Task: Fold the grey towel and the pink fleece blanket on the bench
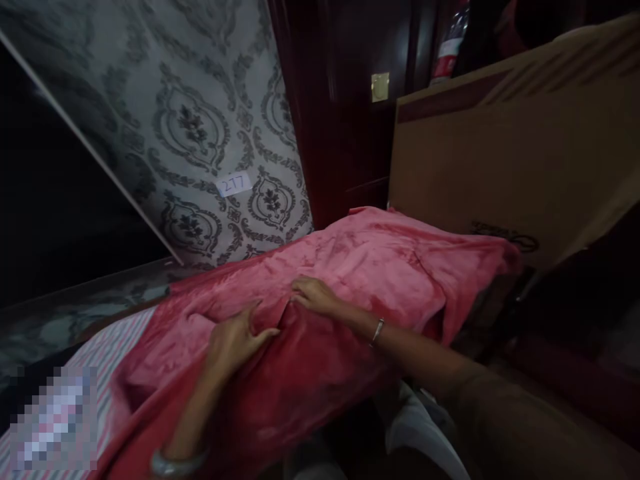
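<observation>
A pink plush blanket [380, 260] lies rumpled across the middle, with a darker red fold [300, 373] turned toward me. My right hand [316, 295] is closed on the edge of this fold, its fingertips pinching the fabric. To its left, my left hand [235, 343] rests on the blanket with thumb and forefinger spread apart. The thumb tip touches the fold's edge; its other fingers are partly hidden. A bracelet [377, 331] circles my right wrist, and a wide bangle [177, 465] my left.
Under the blanket's left end shows a striped cloth [125, 333]. A large cardboard box [510, 147] stands at the right, with a bottle [450, 50] behind it. Patterned wallpaper [195, 127] bears a paper label [234, 184] reading 277. Beside it is a dark red wood panel [345, 100].
</observation>
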`<state>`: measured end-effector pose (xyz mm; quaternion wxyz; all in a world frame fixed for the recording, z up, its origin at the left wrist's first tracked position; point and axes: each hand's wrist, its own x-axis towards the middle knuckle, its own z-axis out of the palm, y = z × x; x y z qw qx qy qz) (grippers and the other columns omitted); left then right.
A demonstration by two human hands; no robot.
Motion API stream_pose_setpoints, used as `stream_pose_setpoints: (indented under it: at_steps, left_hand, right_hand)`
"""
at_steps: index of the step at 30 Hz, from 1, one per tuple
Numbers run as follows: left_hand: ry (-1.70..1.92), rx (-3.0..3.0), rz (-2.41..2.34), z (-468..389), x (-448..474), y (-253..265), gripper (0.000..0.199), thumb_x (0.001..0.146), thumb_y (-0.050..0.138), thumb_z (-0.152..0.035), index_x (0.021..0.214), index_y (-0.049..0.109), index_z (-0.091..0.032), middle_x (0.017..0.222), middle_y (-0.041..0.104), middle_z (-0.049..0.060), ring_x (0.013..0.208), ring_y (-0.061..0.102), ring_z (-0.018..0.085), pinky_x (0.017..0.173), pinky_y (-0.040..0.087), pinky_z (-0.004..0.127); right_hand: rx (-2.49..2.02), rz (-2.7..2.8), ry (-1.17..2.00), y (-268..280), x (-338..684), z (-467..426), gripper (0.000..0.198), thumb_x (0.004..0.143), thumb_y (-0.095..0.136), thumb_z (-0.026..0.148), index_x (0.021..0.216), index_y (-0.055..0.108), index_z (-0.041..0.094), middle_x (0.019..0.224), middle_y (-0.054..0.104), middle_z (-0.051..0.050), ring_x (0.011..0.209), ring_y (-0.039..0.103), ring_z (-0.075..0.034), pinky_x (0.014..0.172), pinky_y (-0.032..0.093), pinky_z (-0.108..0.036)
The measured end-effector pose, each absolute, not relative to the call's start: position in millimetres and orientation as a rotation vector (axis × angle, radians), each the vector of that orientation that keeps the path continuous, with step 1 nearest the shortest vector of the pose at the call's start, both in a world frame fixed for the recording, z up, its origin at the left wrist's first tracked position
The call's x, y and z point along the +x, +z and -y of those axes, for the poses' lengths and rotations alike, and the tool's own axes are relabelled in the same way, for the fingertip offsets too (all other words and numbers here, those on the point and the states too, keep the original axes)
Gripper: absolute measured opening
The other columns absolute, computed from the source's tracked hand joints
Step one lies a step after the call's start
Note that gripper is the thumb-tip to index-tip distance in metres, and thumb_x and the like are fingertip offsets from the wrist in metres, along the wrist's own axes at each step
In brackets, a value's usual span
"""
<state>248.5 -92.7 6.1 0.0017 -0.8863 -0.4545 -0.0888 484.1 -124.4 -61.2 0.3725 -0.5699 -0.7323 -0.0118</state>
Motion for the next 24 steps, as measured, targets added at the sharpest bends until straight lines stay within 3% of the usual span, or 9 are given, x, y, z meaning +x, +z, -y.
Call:
stream_pose_setpoints:
  at_steps: [3,5,9,12,17,24]
  left_hand:
    - [-0.138,-2.738,1.348,99,286,-7,0.038,0.094,0.046,-0.037,0.116,0.071,-0.017,0.101,0.076,0.015,0.101,0.071,0.031,0.083,0.050,0.037]
    - [-0.175,-2.695,1.341,95,291,-8,0.037,0.096,0.038,-0.029,0.100,0.072,-0.018,0.105,0.076,0.016,0.104,0.071,0.029,0.086,0.050,0.037]
    - [-0.356,-2.646,1.332,82,275,1,0.042,0.096,0.033,-0.033,0.102,0.073,-0.021,0.114,0.075,0.014,0.108,0.069,0.030,0.089,0.052,0.039]
    - [-0.401,-2.656,1.318,72,263,6,0.046,0.094,0.031,-0.037,0.102,0.074,-0.021,0.115,0.075,0.014,0.106,0.070,0.032,0.085,0.054,0.043]
    - [-0.602,-2.607,1.352,69,254,10,0.043,0.087,0.034,-0.044,0.096,0.072,-0.028,0.114,0.075,0.010,0.103,0.070,0.032,0.084,0.056,0.045]
    - [-0.897,-2.642,1.415,72,238,30,0.033,0.069,0.045,-0.053,0.084,0.071,-0.040,0.108,0.076,0.002,0.109,0.068,0.038,0.098,0.054,0.056]
  right_hand:
    - [-1.491,1.877,-0.049,-56,483,125,0.011,0.093,0.061,0.021,0.093,0.071,0.022,0.098,0.072,-0.005,0.095,0.066,-0.019,0.085,0.051,-0.027]
    - [-1.464,1.880,-0.048,-57,491,128,0.013,0.094,0.062,0.024,0.099,0.073,0.028,0.105,0.072,-0.003,0.102,0.066,-0.019,0.090,0.052,-0.027]
    - [-1.496,1.780,-0.106,-70,546,139,0.035,0.092,0.061,0.021,0.125,0.069,0.023,0.129,0.067,-0.008,0.122,0.060,-0.023,0.107,0.048,-0.037]
    - [-1.668,1.625,-0.134,-87,616,156,0.048,0.088,0.052,0.009,0.134,0.065,0.016,0.135,0.064,-0.014,0.128,0.056,-0.027,0.112,0.044,-0.048]
    - [-1.954,1.444,-0.146,-109,713,186,0.062,0.080,0.050,0.003,0.139,0.064,0.016,0.139,0.062,-0.016,0.131,0.054,-0.027,0.117,0.038,-0.051]
    - [-1.915,1.688,-0.069,-111,740,181,0.066,0.075,0.051,-0.002,0.134,0.068,0.021,0.149,0.055,-0.009,0.139,0.047,-0.024,0.119,0.036,-0.044]
